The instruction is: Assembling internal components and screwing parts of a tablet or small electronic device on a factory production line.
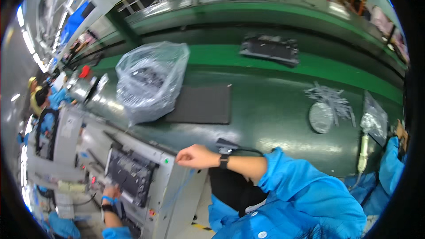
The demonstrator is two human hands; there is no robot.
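A long dark-green worktop (pixel 261 102) curves across the room, with 2 brighter green strips (pixel 212 56) running along it and pale glare on its surface. Behind it, a dark green post (pixel 122 28) rises at the left. White tube lights (pixel 28 40) line the upper left. Below, the pale floor (pixel 202 207) carries yellow-and-black striped tape (pixel 201 226).

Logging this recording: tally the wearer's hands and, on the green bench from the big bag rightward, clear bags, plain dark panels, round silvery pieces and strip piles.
Hands: 2, left hand and right hand
Clear bags: 2, big bag and small bag
Plain dark panel: 1
Round silvery piece: 1
Strip pile: 1
Total: 7
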